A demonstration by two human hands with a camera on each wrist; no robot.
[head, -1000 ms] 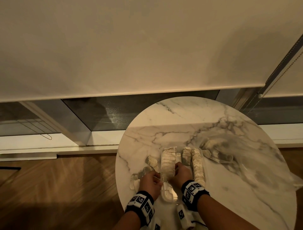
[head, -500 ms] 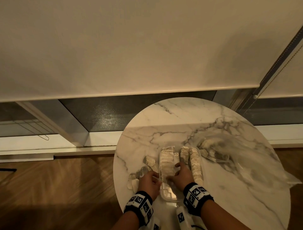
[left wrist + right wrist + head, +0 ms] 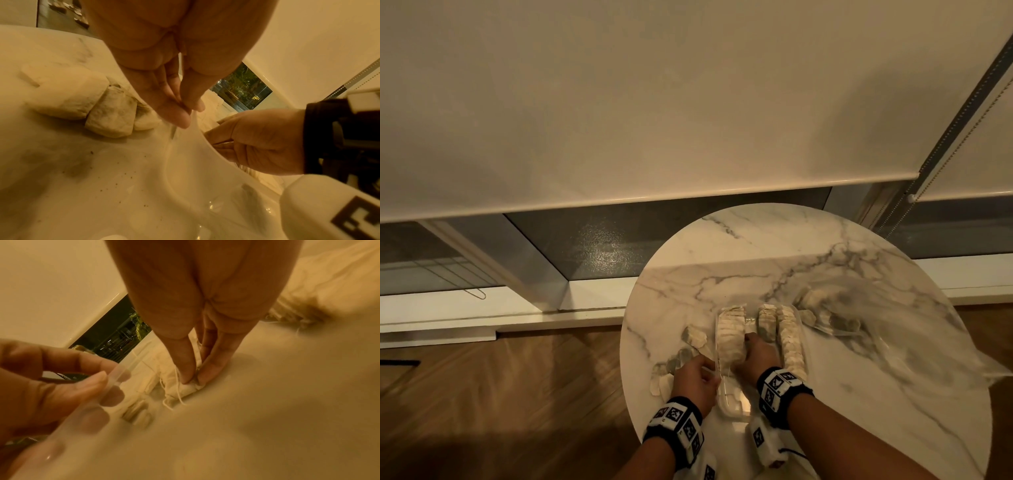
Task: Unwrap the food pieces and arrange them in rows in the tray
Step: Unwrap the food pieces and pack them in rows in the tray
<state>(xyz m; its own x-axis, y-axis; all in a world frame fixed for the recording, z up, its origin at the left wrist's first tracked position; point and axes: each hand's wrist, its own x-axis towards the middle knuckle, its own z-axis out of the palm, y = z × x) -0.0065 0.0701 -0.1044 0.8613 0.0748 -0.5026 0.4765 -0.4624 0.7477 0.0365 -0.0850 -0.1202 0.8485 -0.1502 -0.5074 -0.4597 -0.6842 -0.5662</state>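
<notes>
Tray (image 3: 732, 402) rim pinched, right fingers (image 3: 186, 369) down.

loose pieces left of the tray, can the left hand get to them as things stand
Probably yes, once freed: the left hand pinches the tray rim, and the loose pieces lie uncovered on the table just beyond it.

Dim amber light — blurred wrist views

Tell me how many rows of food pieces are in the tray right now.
3: a left row beside the right hand, a short middle row at the far end, and a right row. The hand may hide more.
</notes>
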